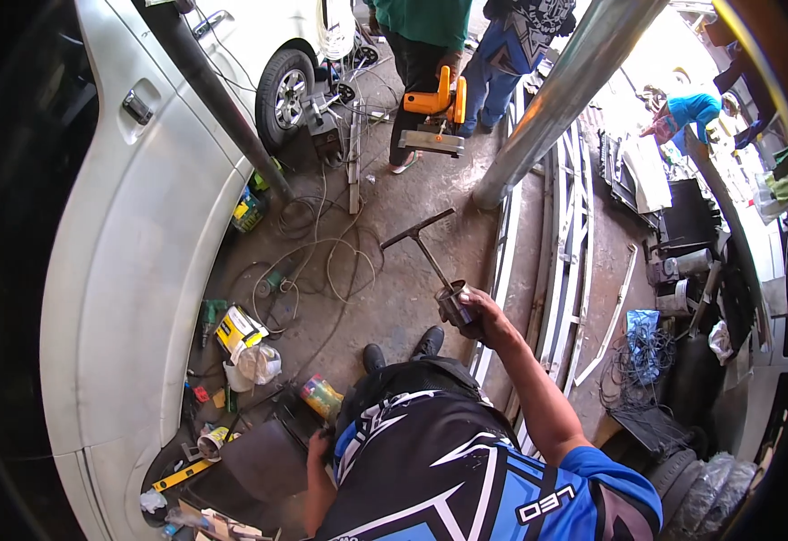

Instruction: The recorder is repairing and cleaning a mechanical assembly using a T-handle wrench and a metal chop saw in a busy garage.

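My right hand [479, 320] is wrapped round a short metal cylinder [454, 298], held out at waist height; a long rod with a crossbar [419, 242] rises from it, forming a T. My left hand [320, 444] hangs low beside my left hip, its fingers mostly hidden, so what it holds, if anything, cannot be seen. A colorful container [322, 398] sits near it, beside a dark panel [276, 451]. My dark shoes [428, 343] show on the concrete floor below.
A white vehicle [105, 270] lines the left; cables [331, 252] and power tools [213, 320] lie near it. A metal post [538, 117] and long steel bars [561, 234] are at right. A person in green [425, 27] carries an orange saw [430, 102]; others [513, 36] stand beyond.
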`<control>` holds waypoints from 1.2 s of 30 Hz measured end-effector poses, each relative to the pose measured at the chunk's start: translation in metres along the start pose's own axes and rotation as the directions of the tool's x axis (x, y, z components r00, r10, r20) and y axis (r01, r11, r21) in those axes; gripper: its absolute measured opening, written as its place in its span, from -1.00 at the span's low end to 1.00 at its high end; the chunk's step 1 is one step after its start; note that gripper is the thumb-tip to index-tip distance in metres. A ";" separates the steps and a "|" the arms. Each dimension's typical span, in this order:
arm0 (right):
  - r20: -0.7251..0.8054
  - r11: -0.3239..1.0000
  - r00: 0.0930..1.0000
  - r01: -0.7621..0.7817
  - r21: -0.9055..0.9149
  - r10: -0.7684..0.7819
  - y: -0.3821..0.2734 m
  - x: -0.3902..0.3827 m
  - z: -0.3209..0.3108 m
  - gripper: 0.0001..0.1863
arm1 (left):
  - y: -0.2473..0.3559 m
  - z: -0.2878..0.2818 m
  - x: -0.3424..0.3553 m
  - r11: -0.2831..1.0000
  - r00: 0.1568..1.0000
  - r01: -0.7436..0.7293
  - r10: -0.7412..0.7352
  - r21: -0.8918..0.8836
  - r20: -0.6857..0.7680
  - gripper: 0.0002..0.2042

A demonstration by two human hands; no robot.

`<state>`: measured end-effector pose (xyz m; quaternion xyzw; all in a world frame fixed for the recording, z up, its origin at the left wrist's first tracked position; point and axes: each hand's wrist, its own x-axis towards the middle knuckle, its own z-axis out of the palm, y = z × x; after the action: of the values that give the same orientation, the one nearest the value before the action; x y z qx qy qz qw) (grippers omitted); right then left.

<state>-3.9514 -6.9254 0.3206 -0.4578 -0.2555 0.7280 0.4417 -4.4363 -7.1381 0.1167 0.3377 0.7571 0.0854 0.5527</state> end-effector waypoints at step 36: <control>0.020 0.998 0.998 0.066 -0.017 -0.066 -0.002 0.006 0.022 -0.46 | 0.414 -0.001 -0.053 0.695 0.673 -0.706 0.719 -0.141 0.175 -0.65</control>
<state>-3.9718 -6.9183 0.3295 -0.4458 -0.2811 0.7152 0.4590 -4.2561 -6.8566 0.3664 0.5960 0.4977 0.2799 0.5646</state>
